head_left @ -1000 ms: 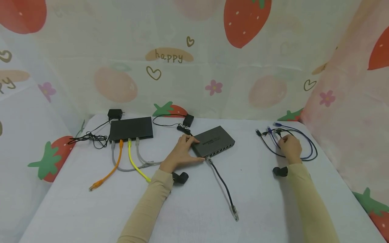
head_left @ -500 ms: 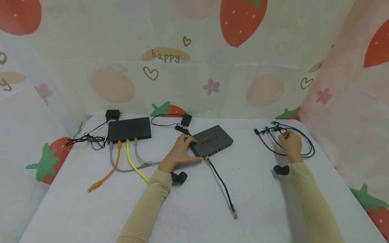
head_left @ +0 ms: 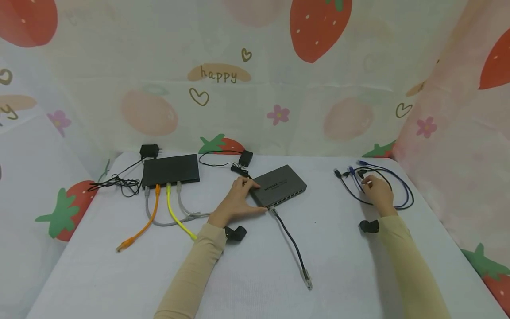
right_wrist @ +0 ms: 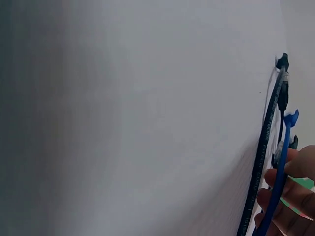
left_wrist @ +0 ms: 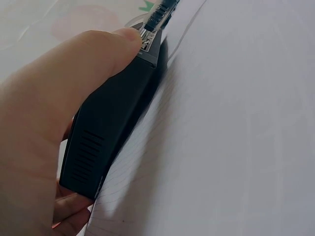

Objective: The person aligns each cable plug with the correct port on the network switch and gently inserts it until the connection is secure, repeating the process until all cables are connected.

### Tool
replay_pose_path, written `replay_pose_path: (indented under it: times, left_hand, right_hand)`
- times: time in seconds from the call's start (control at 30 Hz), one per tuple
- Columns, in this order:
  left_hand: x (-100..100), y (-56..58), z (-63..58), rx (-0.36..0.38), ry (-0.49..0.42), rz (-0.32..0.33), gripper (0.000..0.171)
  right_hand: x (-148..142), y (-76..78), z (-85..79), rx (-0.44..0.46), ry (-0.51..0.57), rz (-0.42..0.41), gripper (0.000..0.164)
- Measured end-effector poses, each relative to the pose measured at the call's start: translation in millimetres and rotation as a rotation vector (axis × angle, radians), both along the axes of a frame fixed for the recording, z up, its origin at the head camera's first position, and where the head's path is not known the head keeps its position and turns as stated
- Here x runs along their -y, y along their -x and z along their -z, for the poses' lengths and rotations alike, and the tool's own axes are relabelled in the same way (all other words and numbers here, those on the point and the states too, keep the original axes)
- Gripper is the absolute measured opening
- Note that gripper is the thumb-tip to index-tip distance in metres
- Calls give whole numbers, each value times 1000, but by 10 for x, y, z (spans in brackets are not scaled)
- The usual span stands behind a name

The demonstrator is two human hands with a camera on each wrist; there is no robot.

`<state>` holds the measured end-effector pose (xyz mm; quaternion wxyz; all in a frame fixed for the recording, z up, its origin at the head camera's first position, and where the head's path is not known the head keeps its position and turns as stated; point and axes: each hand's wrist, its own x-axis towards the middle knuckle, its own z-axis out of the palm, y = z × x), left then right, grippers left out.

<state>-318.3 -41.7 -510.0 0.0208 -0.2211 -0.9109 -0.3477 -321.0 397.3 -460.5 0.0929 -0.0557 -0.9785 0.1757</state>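
Observation:
My left hand (head_left: 235, 201) grips the left end of a dark grey network switch (head_left: 284, 179), thumb at the front edge by the port and fingers behind. A short black network cable (head_left: 294, 243) is plugged into the switch's front, its free plug lying toward me. At the right, my right hand (head_left: 380, 195) pinches a black network cable by its plug end (head_left: 361, 173) between thumb and fingertips. Blue network cables (head_left: 407, 190) lie in loops around that hand. In the right wrist view, a blue cable (right_wrist: 280, 177) passes in front of the curled fingers (right_wrist: 295, 194), partly hiding the pinch.
A black box (head_left: 171, 170) stands back left, with grey, orange (head_left: 145, 230) and yellow (head_left: 175, 212) cables in its front. Its power adapter (head_left: 149, 150) and coiled cord lie beside it. Another adapter (head_left: 245, 158) sits behind the switch. A printed curtain (head_left: 255, 110) borders the table.
My right hand has shifted slightly among the cables, bringing the black plug at its fingertips a little left and toward me. The left hand and the switch stay in place.

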Motion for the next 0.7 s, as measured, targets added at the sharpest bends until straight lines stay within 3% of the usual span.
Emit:
replay_pose_path:
  times: [0.37, 0.5, 0.7]
  left_hand:
    - [1, 9, 17, -10, 7, -1, 75]
    - [3, 10, 16, -18, 3, 7, 76]
    - [8, 4, 4, -8, -7, 10, 76]
  right_hand:
    - [57, -5, -24, -32, -90, -106, 26]
    - [54, 10, -23, 38, -102, -106, 35]
    - [51, 29, 10, 81, -125, -79, 30]
